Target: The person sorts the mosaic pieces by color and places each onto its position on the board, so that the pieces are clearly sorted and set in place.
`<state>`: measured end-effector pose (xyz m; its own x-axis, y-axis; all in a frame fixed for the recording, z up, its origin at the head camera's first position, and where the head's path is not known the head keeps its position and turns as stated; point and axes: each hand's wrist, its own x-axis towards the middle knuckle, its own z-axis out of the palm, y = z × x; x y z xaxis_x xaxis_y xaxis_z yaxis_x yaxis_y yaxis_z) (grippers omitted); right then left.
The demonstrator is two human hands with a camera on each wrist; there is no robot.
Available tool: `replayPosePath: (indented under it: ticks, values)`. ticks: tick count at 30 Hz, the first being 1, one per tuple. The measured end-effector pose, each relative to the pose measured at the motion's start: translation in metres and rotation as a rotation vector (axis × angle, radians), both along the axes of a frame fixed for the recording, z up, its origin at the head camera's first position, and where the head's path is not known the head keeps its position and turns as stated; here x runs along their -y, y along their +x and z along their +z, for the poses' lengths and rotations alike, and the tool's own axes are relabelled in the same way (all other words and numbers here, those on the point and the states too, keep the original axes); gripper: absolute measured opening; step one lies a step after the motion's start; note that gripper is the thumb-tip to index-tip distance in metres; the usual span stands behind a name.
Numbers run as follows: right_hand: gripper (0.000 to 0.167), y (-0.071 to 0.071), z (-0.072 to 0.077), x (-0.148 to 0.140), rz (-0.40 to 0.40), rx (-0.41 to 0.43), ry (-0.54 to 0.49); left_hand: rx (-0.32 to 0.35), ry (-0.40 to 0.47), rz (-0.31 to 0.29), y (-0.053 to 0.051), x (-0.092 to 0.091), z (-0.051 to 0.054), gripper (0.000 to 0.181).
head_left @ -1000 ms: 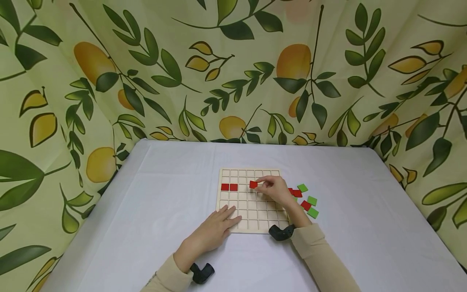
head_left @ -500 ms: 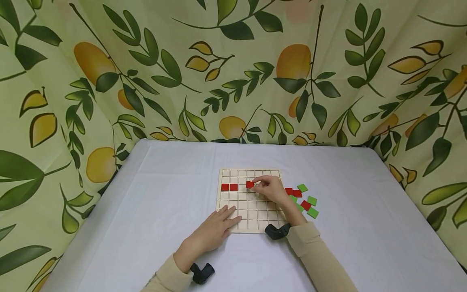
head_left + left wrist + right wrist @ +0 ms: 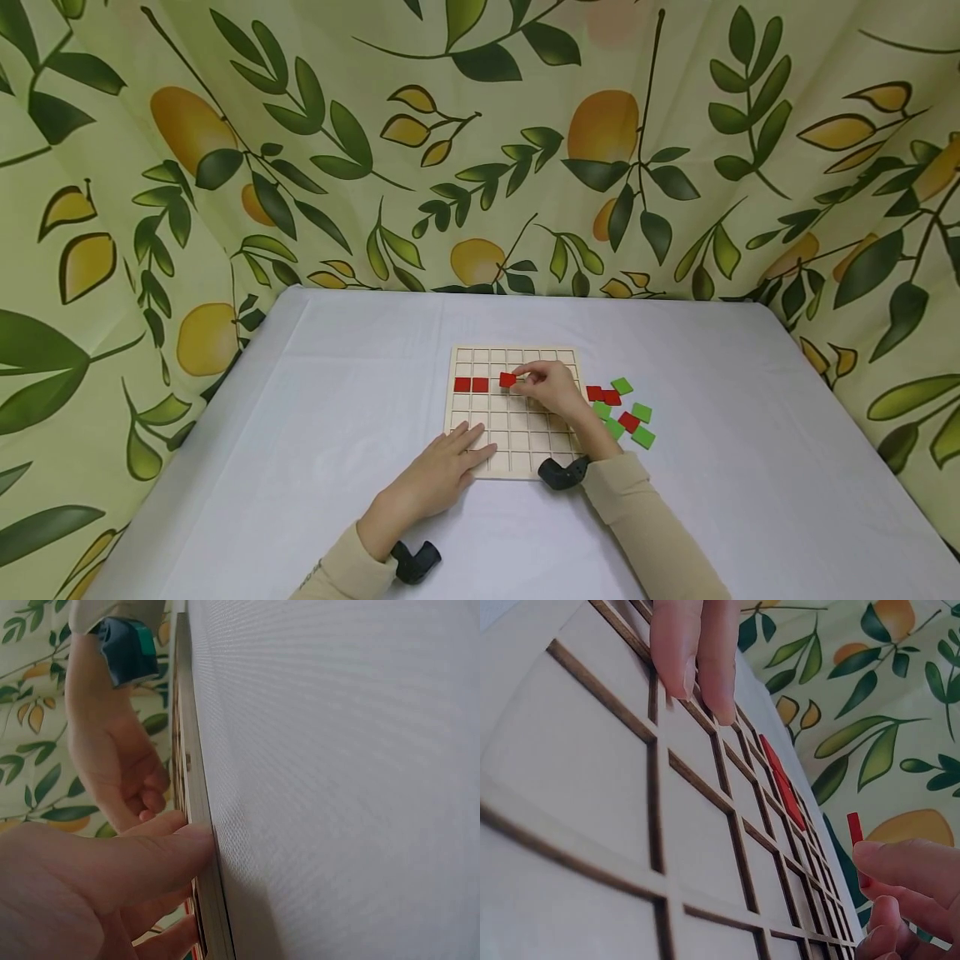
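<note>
A light wooden grid board (image 3: 517, 417) lies on the table, with two red square tiles (image 3: 471, 385) side by side in one row at its left. My right hand (image 3: 551, 386) pinches another red tile (image 3: 507, 380) between thumb and fingertip; the right wrist view shows that tile (image 3: 855, 832) edge-on, held above the grid. Flat on the board's near left corner rests my left hand (image 3: 441, 468), fingers spread. In the left wrist view its thumb (image 3: 180, 851) lies against the board's edge (image 3: 196, 765).
Several loose green tiles (image 3: 642, 437) and red tiles (image 3: 628, 422) lie scattered just right of the board on the white tablecloth (image 3: 337, 392). A fruit-and-leaf patterned curtain (image 3: 480, 167) hangs behind the table. Each wrist carries a dark camera mount (image 3: 562, 473).
My right hand has shifted left over the board with the red tile, closer to the two placed red tiles. The left hand has stayed where it was.
</note>
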<state>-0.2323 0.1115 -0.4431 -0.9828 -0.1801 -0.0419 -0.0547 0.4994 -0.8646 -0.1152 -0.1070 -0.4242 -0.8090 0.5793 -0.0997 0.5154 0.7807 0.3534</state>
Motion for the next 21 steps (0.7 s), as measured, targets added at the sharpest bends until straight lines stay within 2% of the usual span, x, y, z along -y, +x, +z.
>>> replayPosePath:
  ticks: [14, 21]
  values:
    - [0.023, -0.002, -0.004, 0.011, 0.014, -0.033, 0.030, 0.015, 0.018, 0.001, 0.001, 0.001, 0.001, 0.045]
    - [0.021, -0.003, -0.004, 0.015, 0.014, -0.049, 0.053, 0.002, 0.008, -0.005, 0.001, 0.001, 0.001, 0.045]
